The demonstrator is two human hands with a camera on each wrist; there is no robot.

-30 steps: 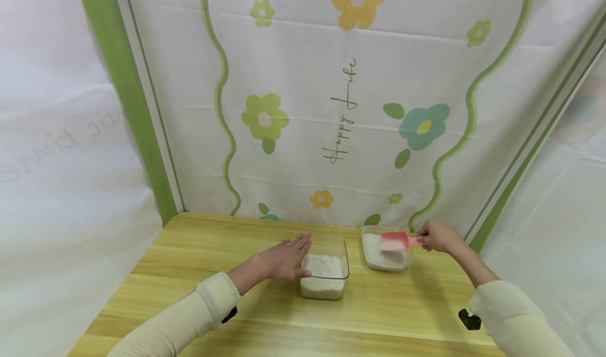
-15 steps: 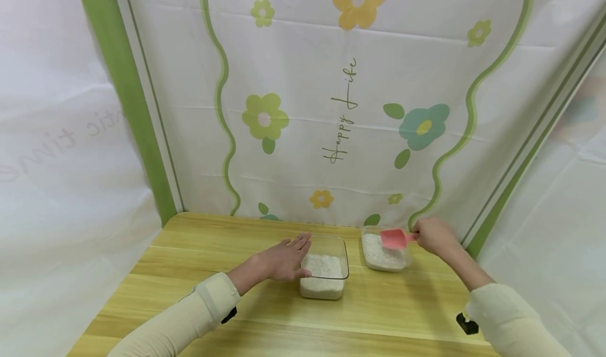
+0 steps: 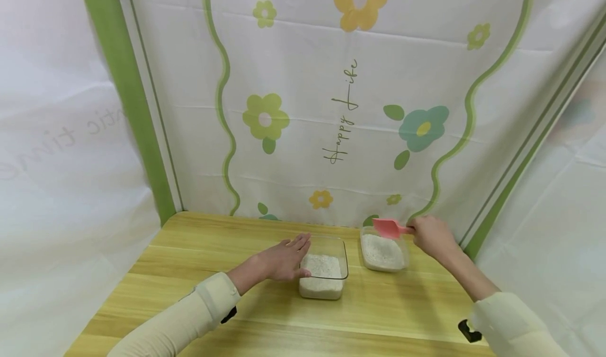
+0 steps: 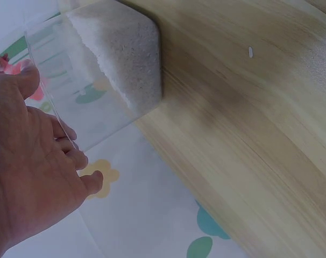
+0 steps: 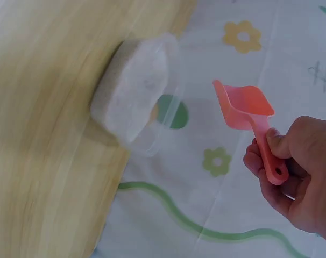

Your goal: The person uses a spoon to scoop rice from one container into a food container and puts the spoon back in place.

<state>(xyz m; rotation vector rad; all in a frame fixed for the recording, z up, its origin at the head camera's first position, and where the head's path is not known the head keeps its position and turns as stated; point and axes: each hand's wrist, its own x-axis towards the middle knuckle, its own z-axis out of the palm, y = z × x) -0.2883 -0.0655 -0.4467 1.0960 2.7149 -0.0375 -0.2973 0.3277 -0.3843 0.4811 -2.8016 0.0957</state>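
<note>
In the head view, my right hand [image 3: 432, 236] pinches the handle of a pink scoop [image 3: 389, 228] above the back of a low clear tub [image 3: 384, 267] of white rice. No rice shows in the scoop [image 5: 241, 105] in the right wrist view; it is apart from the tub. My left hand [image 3: 285, 259] rests against the left rim of a taller clear square container [image 3: 347, 259], fingers mostly extended. White rice [image 3: 323, 286] fills roughly its lower half. The left wrist view has the fingers [image 4: 66, 142] at that rim.
Both containers stand on a wood-grain table [image 3: 199, 252], the tub to the right and further back. A flowered white curtain [image 3: 303, 83] hangs behind the table, with white side curtains. One loose white grain [image 4: 250, 52] lies on the tabletop.
The scoop, low over the tub's rice a second ago, has tipped and then risen toward the back left in my right hand. My left hand stays on the container.
</note>
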